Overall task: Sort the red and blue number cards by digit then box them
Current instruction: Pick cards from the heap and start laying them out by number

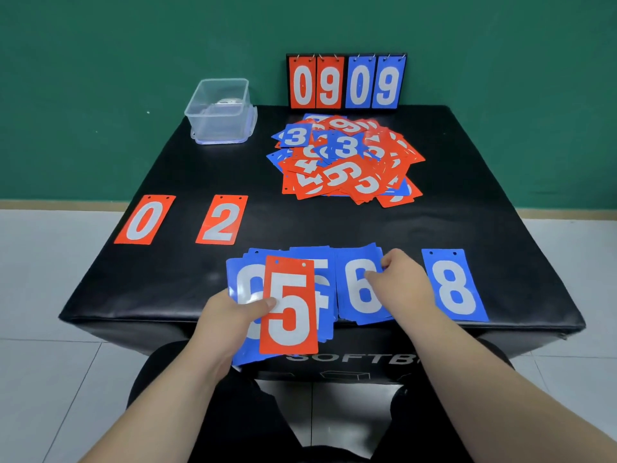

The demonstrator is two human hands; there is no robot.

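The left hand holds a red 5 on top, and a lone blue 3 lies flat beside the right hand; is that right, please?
Not quite: the head view shows the lone blue card beside the right hand is an 8, not a 3. The left hand does hold the red 5.

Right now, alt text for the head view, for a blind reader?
The left hand holds blue cards topped by a red 5 card while the right hand grips a blue 6 card. On the black table lie a red 0, red 2, blue 8, a mixed pile and clear box.
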